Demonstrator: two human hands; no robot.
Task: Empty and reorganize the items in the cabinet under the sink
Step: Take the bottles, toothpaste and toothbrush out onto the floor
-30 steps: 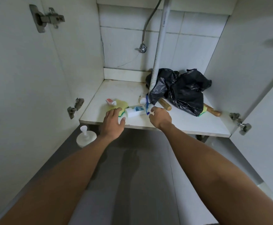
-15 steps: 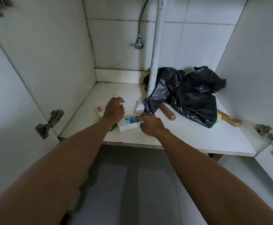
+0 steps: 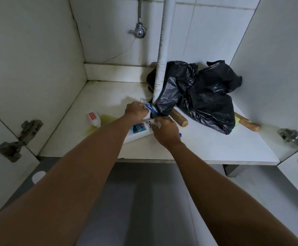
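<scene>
Task barely begun. Nearest, in front of the drain pipe [image 3: 160, 55], a white bottle [image 3: 137, 132] is touched by right hand [image 3: 165, 132], grasp unclear. Left hand [image 3: 135, 110] is closed on a blue-white tube [image 3: 149, 109] at pipe's base. Black bag [image 3: 201, 95], behind-right, untouched.

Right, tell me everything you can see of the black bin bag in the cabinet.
The black bin bag is thin, glossy plastic, crumpled into a loose heap of folds rather than laid flat. It sits on the white cabinet shelf at the back right, pressed against the ribbed white drain hose on its left. It drapes over two wooden handles, whose ends stick out from under its front edge. Neither hand touches it.
</scene>
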